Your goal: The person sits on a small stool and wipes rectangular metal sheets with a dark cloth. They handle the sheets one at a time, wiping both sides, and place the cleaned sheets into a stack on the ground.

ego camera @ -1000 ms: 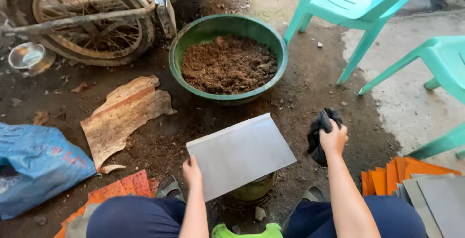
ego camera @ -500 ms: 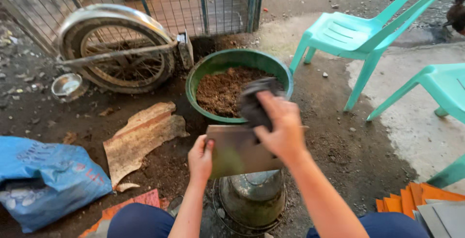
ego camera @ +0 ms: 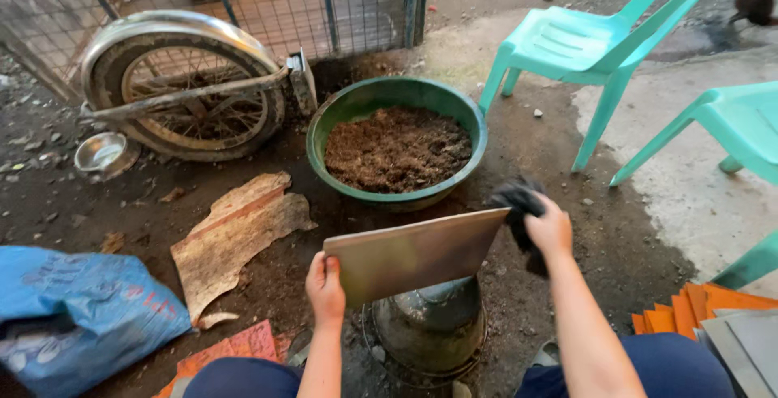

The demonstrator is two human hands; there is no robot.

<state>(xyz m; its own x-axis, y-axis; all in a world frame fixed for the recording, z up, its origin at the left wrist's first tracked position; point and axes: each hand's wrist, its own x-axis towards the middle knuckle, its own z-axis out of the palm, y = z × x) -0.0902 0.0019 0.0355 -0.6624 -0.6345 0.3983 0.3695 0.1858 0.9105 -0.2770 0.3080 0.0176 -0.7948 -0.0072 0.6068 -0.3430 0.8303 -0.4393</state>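
The left hand (ego camera: pixel 326 287) is gripping the lower left corner of a flat grey tile (ego camera: pixel 413 254), thumb on the near face, and tipping it up on edge so the broad face is turned toward the wearer, within easy reach of the other hand. The right hand (ego camera: pixel 549 228) is clenching a dark rag (ego camera: pixel 519 202) and pressing it against the tile's right end, at three o'clock from the left hand. The tile is hovering over a dented metal pot (ego camera: pixel 429 327) sitting on the dirt between the knees, so anything coming off is likely falling there.

At twelve o'clock a green basin (ego camera: pixel 397 148) full of brown soil is waiting close by. At ten o'clock an old wheel (ego camera: pixel 186 90) is leaning by the wire fence, a small metal bowl (ego camera: pixel 103 153) beside it. At four o'clock more tiles (ego camera: pixel 713 321), orange and grey, are lying stacked within the right arm's reach. Teal plastic chairs (ego camera: pixel 587 41) are standing at two o'clock, and a blue sack (ego camera: pixel 77 305) is slumping at eight o'clock.
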